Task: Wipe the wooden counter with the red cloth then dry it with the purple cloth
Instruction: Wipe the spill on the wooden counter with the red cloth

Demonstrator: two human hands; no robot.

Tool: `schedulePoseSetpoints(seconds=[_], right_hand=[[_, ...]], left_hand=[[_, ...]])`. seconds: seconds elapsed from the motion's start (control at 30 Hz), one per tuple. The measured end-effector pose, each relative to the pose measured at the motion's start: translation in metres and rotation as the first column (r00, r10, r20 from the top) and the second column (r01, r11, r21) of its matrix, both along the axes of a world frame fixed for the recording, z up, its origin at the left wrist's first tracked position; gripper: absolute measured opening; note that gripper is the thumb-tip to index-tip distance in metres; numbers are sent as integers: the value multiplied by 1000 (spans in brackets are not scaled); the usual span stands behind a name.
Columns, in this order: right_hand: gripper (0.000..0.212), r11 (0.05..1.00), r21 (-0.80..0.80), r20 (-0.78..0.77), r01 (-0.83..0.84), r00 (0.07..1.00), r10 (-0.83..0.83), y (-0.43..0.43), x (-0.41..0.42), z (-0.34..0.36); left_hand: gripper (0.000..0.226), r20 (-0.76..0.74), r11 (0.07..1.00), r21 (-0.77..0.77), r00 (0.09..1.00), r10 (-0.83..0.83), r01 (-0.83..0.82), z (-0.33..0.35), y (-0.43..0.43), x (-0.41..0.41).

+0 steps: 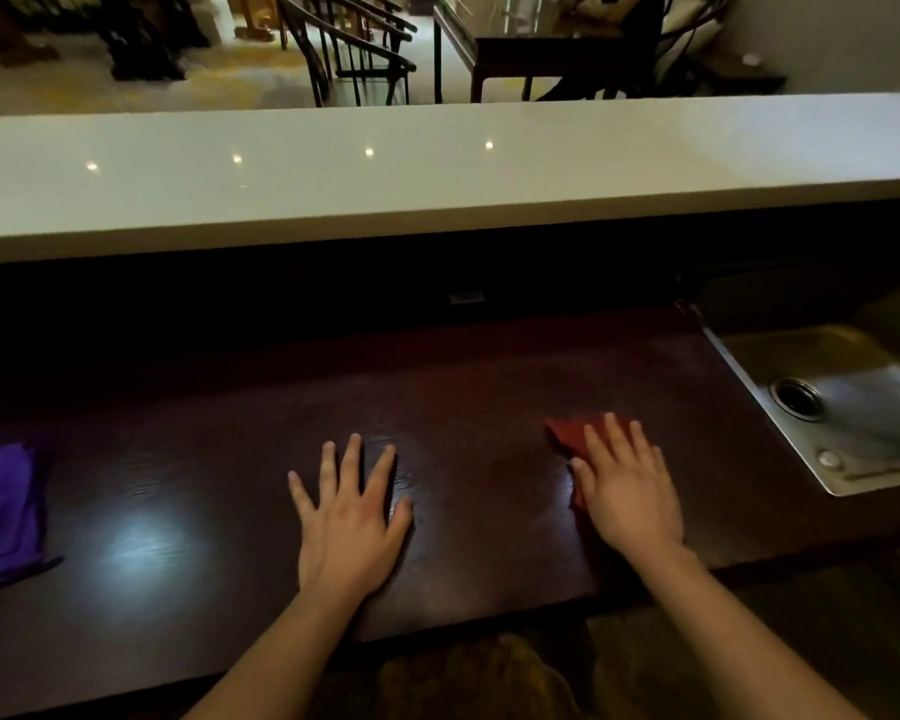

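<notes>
The dark wooden counter [230, 439] runs across the lower half of the view. My right hand [627, 491] lies flat on the red cloth [570, 433], pressing it onto the counter right of centre; only the cloth's far left corner and a sliver by my thumb show. My left hand [352, 517] rests palm down on the bare wood at the centre, fingers spread, holding nothing. The purple cloth [1, 511] lies folded on the counter at the far left edge of the view, well away from both hands.
A steel sink [780, 356] with a round drain sits at the counter's right end. A raised white bar top [437, 174] runs along the back. Chairs and a table stand in the room beyond. A bright light reflection lies on the wood left of my left hand.
</notes>
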State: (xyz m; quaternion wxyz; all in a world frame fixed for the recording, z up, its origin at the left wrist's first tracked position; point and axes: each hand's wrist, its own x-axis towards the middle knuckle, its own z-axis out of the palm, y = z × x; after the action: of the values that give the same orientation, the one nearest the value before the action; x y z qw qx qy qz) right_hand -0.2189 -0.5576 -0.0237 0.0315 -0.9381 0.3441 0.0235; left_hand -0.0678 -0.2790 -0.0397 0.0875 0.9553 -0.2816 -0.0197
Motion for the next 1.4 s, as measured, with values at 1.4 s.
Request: schedulePoseSetpoints(seconds=[1.4], right_hand=[[59, 810, -15, 39, -587, 809, 587, 30, 124, -4]], left_hand=[[61, -9, 1000, 17, 1000, -4, 4, -1, -3, 0]])
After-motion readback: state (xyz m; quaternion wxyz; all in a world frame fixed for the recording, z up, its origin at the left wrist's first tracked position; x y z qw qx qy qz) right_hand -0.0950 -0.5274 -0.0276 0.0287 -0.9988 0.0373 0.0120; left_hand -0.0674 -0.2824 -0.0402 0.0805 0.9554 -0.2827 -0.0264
